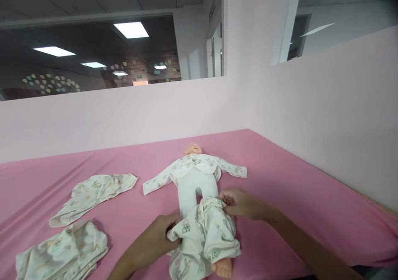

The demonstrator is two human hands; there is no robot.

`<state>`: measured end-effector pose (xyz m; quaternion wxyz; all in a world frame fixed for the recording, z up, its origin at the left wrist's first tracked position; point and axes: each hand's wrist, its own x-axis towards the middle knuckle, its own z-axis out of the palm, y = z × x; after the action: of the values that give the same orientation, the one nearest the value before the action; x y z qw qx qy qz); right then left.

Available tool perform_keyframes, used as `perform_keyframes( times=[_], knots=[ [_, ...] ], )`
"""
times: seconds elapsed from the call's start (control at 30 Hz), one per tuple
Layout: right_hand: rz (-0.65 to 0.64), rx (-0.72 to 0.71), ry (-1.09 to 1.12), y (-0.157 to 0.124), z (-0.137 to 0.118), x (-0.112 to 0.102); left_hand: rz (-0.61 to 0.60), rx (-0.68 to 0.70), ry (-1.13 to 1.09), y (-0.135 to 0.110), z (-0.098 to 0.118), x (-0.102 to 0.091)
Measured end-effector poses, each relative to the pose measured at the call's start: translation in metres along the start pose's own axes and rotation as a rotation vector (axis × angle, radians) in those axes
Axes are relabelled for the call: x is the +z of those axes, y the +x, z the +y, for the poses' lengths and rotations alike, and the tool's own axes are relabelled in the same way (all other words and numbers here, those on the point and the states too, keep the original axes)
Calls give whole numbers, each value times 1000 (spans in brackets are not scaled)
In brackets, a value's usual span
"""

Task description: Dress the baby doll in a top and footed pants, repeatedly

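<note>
A baby doll (199, 184) lies on its back, its head toward the wall, with a white cloth body and a printed long-sleeved top whose sleeves spread to both sides. Patterned baby pants (217, 226) are bunched around the doll's lower legs, and one bare foot (222, 267) sticks out of a leg opening. My left hand (161, 236) pinches the pants at their left edge. At the upper right of the waistband, my right hand (238, 203) grips the fabric with curled fingers. The doll's other foot is mostly hidden.
Two printed cloth pieces lie at left on the pink sheet (280, 180): a crumpled garment (93, 195) and a folded cloth (64, 251) nearer me. White walls (139, 114) with windows bound the padded surface at the back and right.
</note>
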<state>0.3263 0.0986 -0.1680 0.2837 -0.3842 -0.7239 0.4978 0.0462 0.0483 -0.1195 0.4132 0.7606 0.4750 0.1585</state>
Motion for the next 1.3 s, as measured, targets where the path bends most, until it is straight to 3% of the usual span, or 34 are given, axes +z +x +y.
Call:
perform_keyframes(
  times=[0.1, 0.2, 0.33, 0.43, 0.57, 0.7, 0.83, 1.0, 1.17, 1.3],
  knots=[
    [76, -34, -112, 3, 2, -2, 135, -33, 18, 2, -7, 0],
    [277, -4, -206, 13, 11, -8, 304, -107, -64, 10, -20, -7],
    [446, 71, -190, 28, 36, -14, 352, -119, -344, 25, -38, -18],
    [368, 106, -138, 27, 43, -15, 352, -106, -615, 35, -51, -24],
    [144, 76, 65, 16, 19, -21, 174, 14, -902, 45, -59, -30],
    [123, 68, 147, 26, -22, -21, 41, 133, -1008, 56, -50, -38],
    [-33, 67, 44, 56, -50, -2, -20, 179, -991, 68, -34, -41],
    [-102, 52, 26, 81, -54, 13, 147, 61, -759, 71, -20, -42],
    [-25, 103, 47, 83, -38, -4, 412, -1, -665, 71, -18, -39],
    [-19, 80, 56, 81, -38, -9, 364, 34, -758, 76, -13, -38]
  ],
)
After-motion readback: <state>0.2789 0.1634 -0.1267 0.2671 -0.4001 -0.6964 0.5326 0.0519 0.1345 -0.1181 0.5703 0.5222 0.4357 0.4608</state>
